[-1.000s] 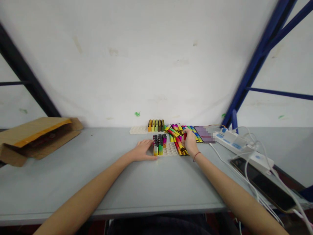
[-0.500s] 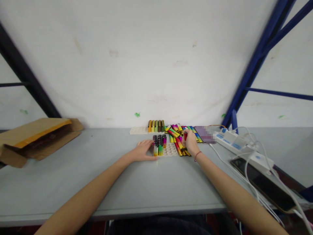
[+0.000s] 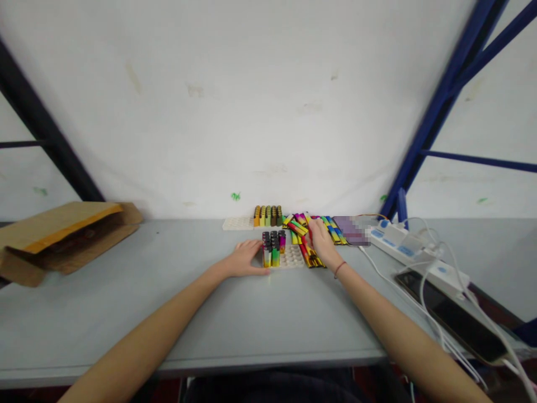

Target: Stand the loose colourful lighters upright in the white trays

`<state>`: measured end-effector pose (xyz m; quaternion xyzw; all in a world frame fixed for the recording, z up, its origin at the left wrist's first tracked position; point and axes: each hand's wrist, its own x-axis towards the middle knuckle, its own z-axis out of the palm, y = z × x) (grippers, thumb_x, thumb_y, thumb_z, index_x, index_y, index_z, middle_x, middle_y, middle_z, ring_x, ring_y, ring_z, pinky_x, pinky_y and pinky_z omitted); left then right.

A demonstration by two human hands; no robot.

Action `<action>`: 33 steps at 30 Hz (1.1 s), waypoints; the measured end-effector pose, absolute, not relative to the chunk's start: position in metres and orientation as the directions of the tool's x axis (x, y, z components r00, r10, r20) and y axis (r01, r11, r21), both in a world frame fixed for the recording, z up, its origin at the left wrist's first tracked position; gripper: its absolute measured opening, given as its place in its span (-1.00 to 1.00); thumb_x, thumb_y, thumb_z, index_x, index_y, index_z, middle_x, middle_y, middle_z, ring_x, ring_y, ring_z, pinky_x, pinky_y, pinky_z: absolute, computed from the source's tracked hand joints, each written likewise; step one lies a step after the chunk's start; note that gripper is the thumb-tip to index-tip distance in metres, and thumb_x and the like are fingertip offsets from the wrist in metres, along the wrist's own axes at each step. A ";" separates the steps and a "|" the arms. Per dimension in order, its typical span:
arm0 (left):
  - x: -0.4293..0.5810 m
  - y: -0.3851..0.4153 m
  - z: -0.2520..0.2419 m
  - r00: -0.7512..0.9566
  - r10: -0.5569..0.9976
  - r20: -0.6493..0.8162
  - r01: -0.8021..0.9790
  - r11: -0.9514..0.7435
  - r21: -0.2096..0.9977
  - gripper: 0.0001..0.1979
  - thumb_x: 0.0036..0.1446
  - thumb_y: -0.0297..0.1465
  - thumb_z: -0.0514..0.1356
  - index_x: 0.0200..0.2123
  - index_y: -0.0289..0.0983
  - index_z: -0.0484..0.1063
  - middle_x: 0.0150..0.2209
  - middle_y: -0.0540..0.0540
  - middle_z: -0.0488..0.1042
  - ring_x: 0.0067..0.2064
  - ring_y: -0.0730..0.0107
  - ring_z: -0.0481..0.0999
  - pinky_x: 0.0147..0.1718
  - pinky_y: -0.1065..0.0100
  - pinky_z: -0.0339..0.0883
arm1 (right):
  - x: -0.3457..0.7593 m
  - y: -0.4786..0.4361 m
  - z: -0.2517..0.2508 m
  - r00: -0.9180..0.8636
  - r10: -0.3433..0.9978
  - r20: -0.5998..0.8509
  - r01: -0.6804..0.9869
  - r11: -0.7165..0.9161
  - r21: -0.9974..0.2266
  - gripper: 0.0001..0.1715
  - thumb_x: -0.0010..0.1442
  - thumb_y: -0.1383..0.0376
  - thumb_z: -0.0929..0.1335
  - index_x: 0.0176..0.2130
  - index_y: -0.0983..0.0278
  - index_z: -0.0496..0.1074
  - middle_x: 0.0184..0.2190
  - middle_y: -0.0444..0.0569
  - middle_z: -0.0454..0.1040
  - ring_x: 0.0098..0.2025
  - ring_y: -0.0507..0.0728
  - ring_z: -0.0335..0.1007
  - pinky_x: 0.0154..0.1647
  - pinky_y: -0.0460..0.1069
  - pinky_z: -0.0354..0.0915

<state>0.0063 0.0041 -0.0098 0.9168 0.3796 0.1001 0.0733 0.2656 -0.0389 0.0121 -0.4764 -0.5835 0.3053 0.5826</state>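
Head view: two bare hands at work over one grey table.
Left hand: one, its thumb and fingers spread in a curve around the left end of the near tray; whether it grips the tray cannot be told.
Right hand: one, over the pile, fingers closed on one red piece, mostly hidden; one thin wristband circles the wrist.
Near tray: one, white and holed, between the hands, open holes on its right side.
Black-topped lighters: three columns, upright in the left part of the near tray, the third column shorter; exact total unclear.
Back tray: one, white and holed, near the wall.
Yellow-and-brown upright pieces: five columns, just right of the back tray.
Colourful pile: many shiny pieces lying overlapped, too many to count, right of the near tray.
Far left: one brown paper bag, lying open.
Far right: one dark phone beside one white power strip.
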 end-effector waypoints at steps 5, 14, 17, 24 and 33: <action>0.007 0.002 -0.007 0.695 0.708 0.125 0.678 -0.704 0.213 -0.13 -0.05 0.13 0.22 0.18 -0.32 0.18 0.16 -0.33 0.29 0.15 -0.14 0.27 0.11 0.03 0.10 | 0.259 -0.050 0.021 -0.040 0.853 0.520 0.387 0.493 -0.779 -0.65 0.28 0.01 0.19 -0.30 0.23 0.26 -0.51 -0.13 0.35 -0.45 0.07 0.30 -0.37 -0.03 0.25; 0.007 0.002 -0.009 0.694 0.703 0.155 0.665 -0.709 0.237 -0.14 -0.06 0.14 0.22 0.17 -0.28 0.19 0.12 -0.30 0.33 0.12 -0.14 0.30 0.08 0.00 0.12 | 0.253 -0.049 0.013 -0.161 0.826 0.541 0.422 0.553 -0.719 -0.68 0.23 0.12 0.28 -0.16 0.28 0.45 -0.18 0.05 0.50 -0.17 0.13 0.41 -0.12 0.02 0.32; 0.007 0.003 -0.009 0.695 0.702 0.151 0.665 -0.709 0.234 -0.14 -0.05 0.14 0.22 0.17 -0.30 0.18 0.11 -0.30 0.33 0.11 -0.14 0.31 0.08 0.01 0.13 | 0.250 -0.050 0.010 -0.197 0.824 0.531 0.455 0.556 -0.695 -0.69 0.25 0.15 0.27 -0.15 0.28 0.46 -0.20 0.04 0.51 -0.21 0.12 0.42 -0.16 0.01 0.33; 0.006 0.003 -0.012 0.691 0.707 0.152 0.674 -0.706 0.218 -0.13 -0.06 0.14 0.22 0.17 -0.33 0.19 0.13 -0.31 0.31 0.12 -0.16 0.30 0.09 0.00 0.12 | 0.246 -0.056 0.012 -0.273 0.795 0.542 0.587 0.584 -0.560 -0.68 0.29 0.18 0.25 -0.07 0.27 0.45 -0.14 0.04 0.51 -0.17 0.12 0.43 -0.10 0.02 0.31; 0.007 0.003 -0.009 0.693 0.709 0.130 0.680 -0.702 0.211 -0.12 -0.05 0.15 0.21 0.18 -0.31 0.17 0.16 -0.33 0.29 0.17 -0.14 0.26 0.12 0.00 0.09 | 0.274 -0.053 0.032 -0.136 0.873 0.467 0.891 0.314 -0.327 -0.63 0.30 0.30 0.16 0.01 0.28 0.39 -0.14 0.09 0.52 -0.11 0.18 0.44 -0.13 0.00 0.27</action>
